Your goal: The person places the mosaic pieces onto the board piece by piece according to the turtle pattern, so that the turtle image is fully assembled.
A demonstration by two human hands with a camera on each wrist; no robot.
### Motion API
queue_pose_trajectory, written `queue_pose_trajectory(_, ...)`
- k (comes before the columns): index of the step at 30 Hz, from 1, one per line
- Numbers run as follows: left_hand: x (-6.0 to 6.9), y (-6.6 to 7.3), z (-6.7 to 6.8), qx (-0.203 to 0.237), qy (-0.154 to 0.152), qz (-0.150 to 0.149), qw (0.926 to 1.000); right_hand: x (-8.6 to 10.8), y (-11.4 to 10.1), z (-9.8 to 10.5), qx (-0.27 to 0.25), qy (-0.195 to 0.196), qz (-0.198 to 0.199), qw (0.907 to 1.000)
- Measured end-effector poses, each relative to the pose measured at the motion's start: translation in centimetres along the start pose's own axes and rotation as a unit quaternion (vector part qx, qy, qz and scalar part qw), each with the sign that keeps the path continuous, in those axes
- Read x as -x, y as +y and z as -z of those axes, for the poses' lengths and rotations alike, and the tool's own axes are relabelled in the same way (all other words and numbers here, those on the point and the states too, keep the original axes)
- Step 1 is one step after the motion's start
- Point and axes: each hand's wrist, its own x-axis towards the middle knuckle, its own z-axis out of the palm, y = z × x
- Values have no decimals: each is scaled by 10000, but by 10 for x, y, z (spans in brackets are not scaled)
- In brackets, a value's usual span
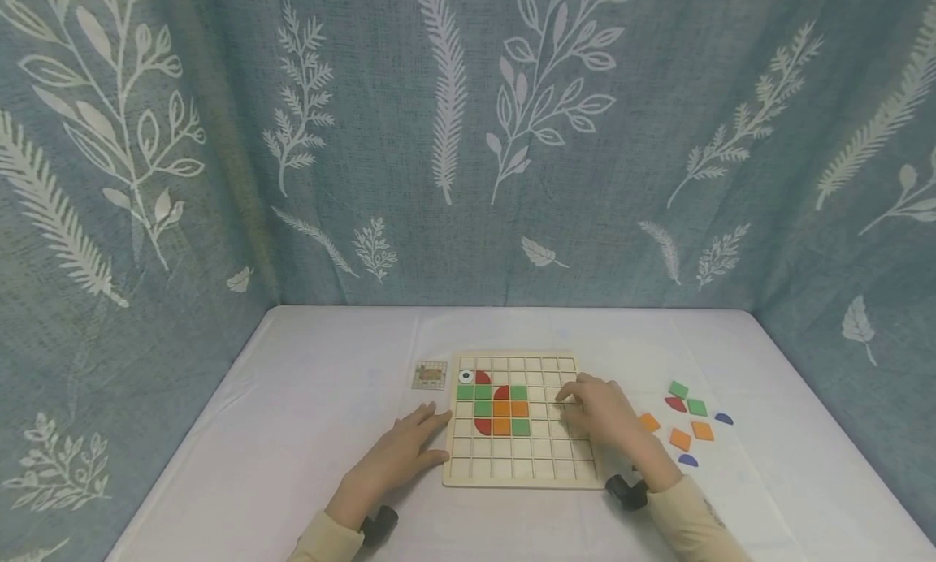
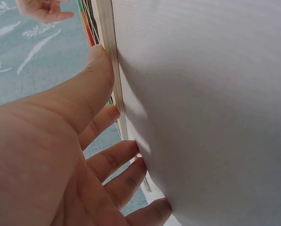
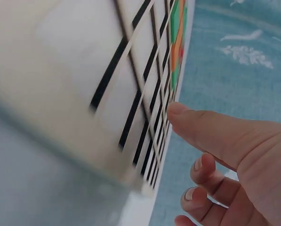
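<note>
A pale wooden grid board (image 1: 544, 456) lies on the white table. Pieces on its left half form a patch: green squares (image 1: 465, 392), orange squares (image 1: 501, 426), red rounded pieces (image 1: 483, 425) and a white disc with a dark dot (image 1: 466, 376). My left hand (image 1: 400, 456) rests at the board's left edge, thumb and fingers spread; the thumb (image 2: 100, 61) touches the rim in the left wrist view. Over the right-hand cells hovers my right hand (image 1: 603, 412), its thumb (image 3: 206, 132) extended and other fingers loosely bent. No piece shows in it.
A small picture card (image 1: 430, 375) lies left of the board's top corner. Loose pieces are scattered to the right: green squares (image 1: 697, 408), orange squares (image 1: 680, 439), a red piece (image 1: 675, 404) and blue half-rounds (image 1: 688, 460). A patterned curtain (image 1: 468, 221) hangs behind the table.
</note>
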Motion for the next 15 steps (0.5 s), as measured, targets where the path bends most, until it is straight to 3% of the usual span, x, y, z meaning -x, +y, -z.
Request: queue_pose_trajectory(15, -1, 0, 0, 0, 27, 6, 10000, 11, 51, 12, 265, 239, -240, 9991)
